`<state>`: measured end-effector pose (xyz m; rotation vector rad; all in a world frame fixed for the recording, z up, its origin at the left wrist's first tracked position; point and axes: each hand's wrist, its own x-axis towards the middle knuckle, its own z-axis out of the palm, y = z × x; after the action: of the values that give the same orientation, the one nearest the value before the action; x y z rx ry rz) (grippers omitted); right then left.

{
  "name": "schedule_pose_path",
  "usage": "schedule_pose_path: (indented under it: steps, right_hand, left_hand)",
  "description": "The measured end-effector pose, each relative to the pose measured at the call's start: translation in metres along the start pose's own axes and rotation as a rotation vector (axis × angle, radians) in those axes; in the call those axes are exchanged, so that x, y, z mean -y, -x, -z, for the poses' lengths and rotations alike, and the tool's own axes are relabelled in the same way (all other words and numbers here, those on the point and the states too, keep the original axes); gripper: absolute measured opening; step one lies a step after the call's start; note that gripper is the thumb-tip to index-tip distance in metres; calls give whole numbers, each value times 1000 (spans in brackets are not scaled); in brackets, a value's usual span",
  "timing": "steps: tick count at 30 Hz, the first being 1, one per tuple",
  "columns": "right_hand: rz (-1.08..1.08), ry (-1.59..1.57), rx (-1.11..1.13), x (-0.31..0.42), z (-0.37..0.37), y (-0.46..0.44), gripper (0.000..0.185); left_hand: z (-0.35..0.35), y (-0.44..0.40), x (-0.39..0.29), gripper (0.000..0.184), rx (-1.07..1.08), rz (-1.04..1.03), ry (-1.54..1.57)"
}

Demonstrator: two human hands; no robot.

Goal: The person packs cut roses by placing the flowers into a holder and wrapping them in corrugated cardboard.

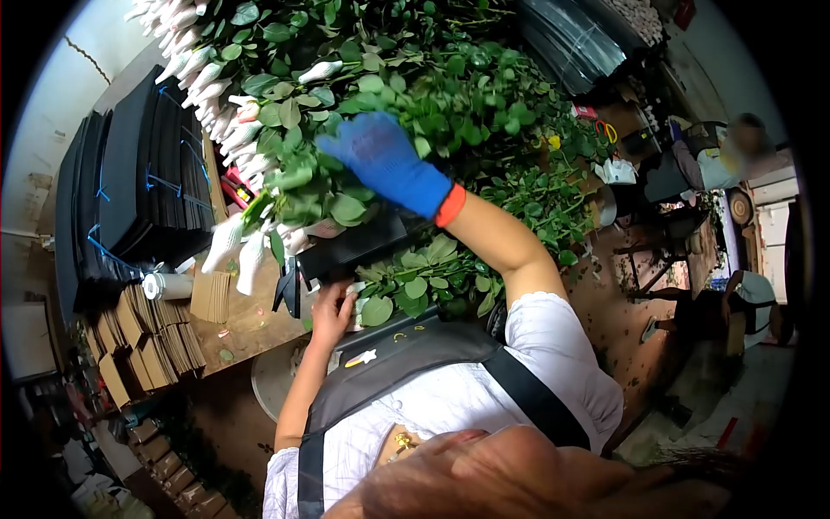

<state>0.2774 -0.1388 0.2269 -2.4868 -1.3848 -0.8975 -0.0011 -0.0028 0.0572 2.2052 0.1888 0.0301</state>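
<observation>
Bare, my left hand [329,313] is at the near edge of the worktable, beside a small white piece [356,304] and leafy stems [415,281]. Its fingers are curled in; what they grip is partly hidden. My right hand [372,156] wears a blue knitted glove with an orange cuff and is over a pile of leafy rose stems [467,95]. Its fingers are smeared by motion, so their grip is unclear. Rose heads in white net sleeves [225,242] line the pile's left side. Between my hands lies a black box-like piece [354,251].
Black sheets [143,164] tied with blue string stand at the left. Near them are folded cardboard pieces [143,337] and a white cup [167,285]. Clear plastic wrap [588,43] and orange-handled scissors [605,131] lie at upper right. Other people [748,303] are at the right.
</observation>
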Motion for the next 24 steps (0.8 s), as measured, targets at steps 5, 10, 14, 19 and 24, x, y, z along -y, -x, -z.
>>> schedule_pose_path:
  steps: [5,10,14,19,24]
  right_hand:
    - [2,-57,317,13,-1,70,20]
    - [38,-109,787,4,-61,142,23]
    - [-92,-118,554,-1,-51,123,27]
    - [-163,-149,488,6,4,70,26]
    - [-93,-127,476,32,26,72,24]
  left_hand:
    - [-2,2,6,26,0,8,-36]
    - [3,-2,-10,21,8,63,59]
    - [4,-5,-13,28,-77,-126,52]
    - [6,-4,-19,29,-35,-82,63]
    - [-2,2,2,29,-4,42,21]
